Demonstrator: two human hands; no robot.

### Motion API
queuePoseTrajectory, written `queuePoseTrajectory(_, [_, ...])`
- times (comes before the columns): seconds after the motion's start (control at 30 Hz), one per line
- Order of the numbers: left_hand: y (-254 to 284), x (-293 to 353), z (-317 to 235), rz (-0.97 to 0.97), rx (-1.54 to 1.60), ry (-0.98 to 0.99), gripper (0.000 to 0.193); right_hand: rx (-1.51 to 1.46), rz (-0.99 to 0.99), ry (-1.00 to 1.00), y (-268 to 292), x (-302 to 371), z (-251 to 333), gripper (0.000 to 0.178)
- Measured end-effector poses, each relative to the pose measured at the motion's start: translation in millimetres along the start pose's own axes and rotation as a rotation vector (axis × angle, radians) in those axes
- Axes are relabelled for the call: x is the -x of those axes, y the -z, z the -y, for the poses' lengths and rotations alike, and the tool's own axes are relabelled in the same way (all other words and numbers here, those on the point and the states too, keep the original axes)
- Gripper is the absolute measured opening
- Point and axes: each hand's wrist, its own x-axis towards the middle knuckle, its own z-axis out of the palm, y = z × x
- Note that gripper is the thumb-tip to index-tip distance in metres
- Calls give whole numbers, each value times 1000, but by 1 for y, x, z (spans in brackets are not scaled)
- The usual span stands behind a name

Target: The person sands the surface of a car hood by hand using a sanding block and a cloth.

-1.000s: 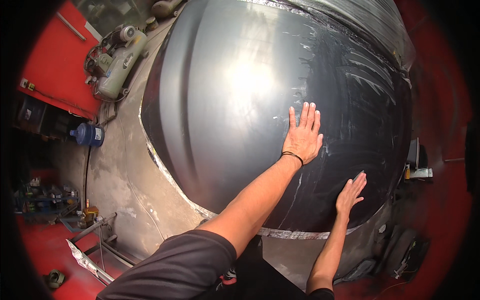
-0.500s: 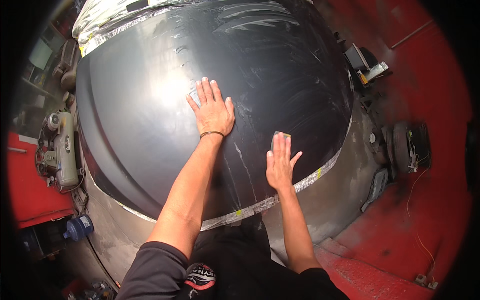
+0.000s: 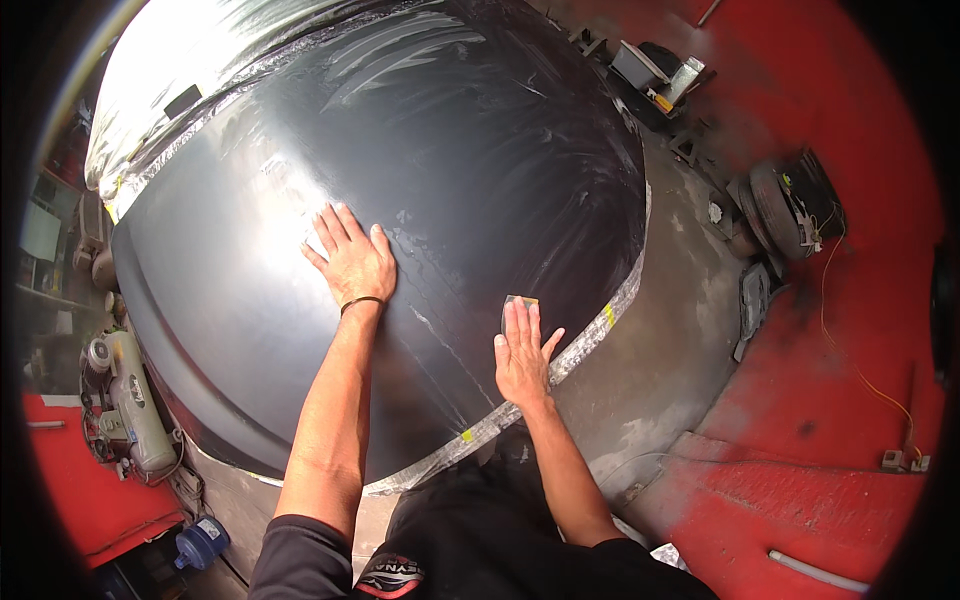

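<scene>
A dark grey car hood [image 3: 480,170], dull and streaked with pale smears, fills the middle. My left hand [image 3: 355,265] lies palm down on it, fingers spread, with a thin band at the wrist; glare hides whether anything is under its fingertips. To the right and nearer, my right hand [image 3: 522,360] has its fingers flat over a small sanding pad [image 3: 522,300], whose top edge shows past the fingertips; its thumb stands out to the side. Silvery masking film with yellow tape [image 3: 468,435] borders the hood's near edge.
White plastic sheeting [image 3: 160,90] covers the car beyond the hood. On the left are an air compressor [image 3: 138,400] and a blue water jug [image 3: 200,543]. Tyres [image 3: 775,210], a grey bin [image 3: 638,65] and a cable [image 3: 830,300] are on the right.
My view has turned, so the hood and both hands appear further left. Both hands keep nearly the same places on the hood, and the pad stays under my right fingers.
</scene>
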Motion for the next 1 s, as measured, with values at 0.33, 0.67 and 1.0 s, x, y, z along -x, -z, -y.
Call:
queuePoseTrajectory(0.33, [-1,-1,-14,27,-42,-21,75,-138,-181,-477,72,-143,-123,70])
queuePoseTrajectory(0.67, [1,0,-8,2,-50,-18,74,-45,-113,-157,15,-14,-93,67])
queuePoseTrajectory(1.0, [-7,-1,2,-27,-98,-17,74,-205,-145,-372,17,-15,-53,70])
